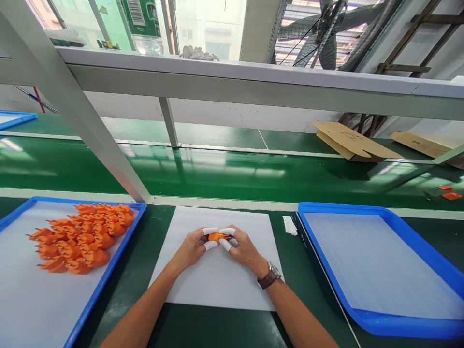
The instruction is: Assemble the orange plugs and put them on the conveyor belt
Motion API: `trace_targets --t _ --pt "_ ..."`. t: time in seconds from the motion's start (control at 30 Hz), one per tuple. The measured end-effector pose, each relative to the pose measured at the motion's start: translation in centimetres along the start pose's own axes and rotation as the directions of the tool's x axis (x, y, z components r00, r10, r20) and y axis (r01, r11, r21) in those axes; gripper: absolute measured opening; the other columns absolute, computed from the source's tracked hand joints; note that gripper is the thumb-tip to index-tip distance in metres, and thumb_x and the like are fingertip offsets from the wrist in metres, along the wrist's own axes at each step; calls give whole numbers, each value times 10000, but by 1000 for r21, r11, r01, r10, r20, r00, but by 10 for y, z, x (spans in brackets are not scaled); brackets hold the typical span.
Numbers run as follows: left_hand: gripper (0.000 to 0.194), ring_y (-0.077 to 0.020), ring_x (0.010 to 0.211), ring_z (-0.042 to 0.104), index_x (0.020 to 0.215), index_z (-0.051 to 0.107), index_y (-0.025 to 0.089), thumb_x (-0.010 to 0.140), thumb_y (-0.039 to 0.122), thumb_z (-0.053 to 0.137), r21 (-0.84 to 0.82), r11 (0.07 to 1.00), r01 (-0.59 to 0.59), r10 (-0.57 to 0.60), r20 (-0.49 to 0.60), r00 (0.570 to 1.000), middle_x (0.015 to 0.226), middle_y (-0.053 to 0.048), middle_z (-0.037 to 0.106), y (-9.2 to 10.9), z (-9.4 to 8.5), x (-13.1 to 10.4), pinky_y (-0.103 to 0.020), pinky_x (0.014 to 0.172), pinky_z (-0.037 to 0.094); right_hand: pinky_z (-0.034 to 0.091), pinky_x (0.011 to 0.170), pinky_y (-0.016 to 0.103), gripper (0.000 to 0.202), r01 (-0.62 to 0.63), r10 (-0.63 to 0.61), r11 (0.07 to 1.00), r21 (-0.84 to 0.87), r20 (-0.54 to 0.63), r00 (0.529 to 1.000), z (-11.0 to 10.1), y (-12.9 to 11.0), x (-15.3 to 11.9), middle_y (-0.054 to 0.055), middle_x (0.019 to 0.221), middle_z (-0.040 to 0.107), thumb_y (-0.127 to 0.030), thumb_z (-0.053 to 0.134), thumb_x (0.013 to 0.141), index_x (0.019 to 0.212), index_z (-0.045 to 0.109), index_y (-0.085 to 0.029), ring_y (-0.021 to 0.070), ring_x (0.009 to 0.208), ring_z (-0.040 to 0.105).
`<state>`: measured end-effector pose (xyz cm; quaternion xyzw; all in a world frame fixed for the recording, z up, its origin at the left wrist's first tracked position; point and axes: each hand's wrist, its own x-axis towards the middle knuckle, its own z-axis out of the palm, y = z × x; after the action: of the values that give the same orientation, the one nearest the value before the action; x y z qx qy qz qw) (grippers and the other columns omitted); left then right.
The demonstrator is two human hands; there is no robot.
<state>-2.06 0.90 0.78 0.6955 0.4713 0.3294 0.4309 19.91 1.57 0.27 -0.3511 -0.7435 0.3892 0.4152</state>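
Observation:
Between my two hands is a small orange plastic part (216,237) with dark bits at its ends; its exact kind is too small to make out. My left hand (196,246) pinches it from the left between thumb and finger, and my right hand (242,245) grips its right end the same way. White covers wrap the thumb and finger of each hand. Both hands are over a white sheet (217,285) on the green table. Many similar orange parts (85,237) lie in rows in the blue-rimmed tray (105,290) at the left.
On the right stands another blue tray (380,270) with a white liner. A small white scrap (290,225) lies beside it. Behind runs a green belt (224,174) with orange pieces (450,193) at far right. A metal post (105,145) slants up on the left; flattened cardboard (351,140) lies behind.

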Motion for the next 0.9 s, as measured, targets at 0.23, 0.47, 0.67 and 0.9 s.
trace_targets --t 0.23,0.47,0.67,0.9 --pt "377 -181 819 617 1234 681 293 893 442 623 78 997 -26 28 -25 999 1093 -45 695 -4 3 5 -319 784 545 534 735 335 213 -60 60 998 21 -11 998 3 4 0 49 1042 655 -195 576 933 1123 647 -259 190 858 620" --pt "466 -179 828 619 1319 577 269 871 364 662 139 990 -21 33 -89 995 1042 -38 675 -4 9 0 -328 781 558 583 869 372 216 -234 236 951 201 14 972 3 11 6 57 1092 704 -248 640 901 1114 672 -237 211 960 695" --pt "383 -159 816 603 1267 577 280 888 270 630 154 986 -71 86 -91 992 1074 -34 648 -6 13 -2 -332 773 570 585 878 365 206 -254 261 943 214 -2 965 3 9 6 64 1087 705 -248 636 893 1093 677 -219 214 968 701" --pt "321 -175 880 636 1239 595 275 920 283 625 136 980 -146 161 -109 981 1180 -60 649 -15 15 -1 -345 760 583 573 808 343 199 -199 212 967 156 -71 975 8 11 3 57 1033 683 -246 631 891 1085 672 -226 198 896 673"
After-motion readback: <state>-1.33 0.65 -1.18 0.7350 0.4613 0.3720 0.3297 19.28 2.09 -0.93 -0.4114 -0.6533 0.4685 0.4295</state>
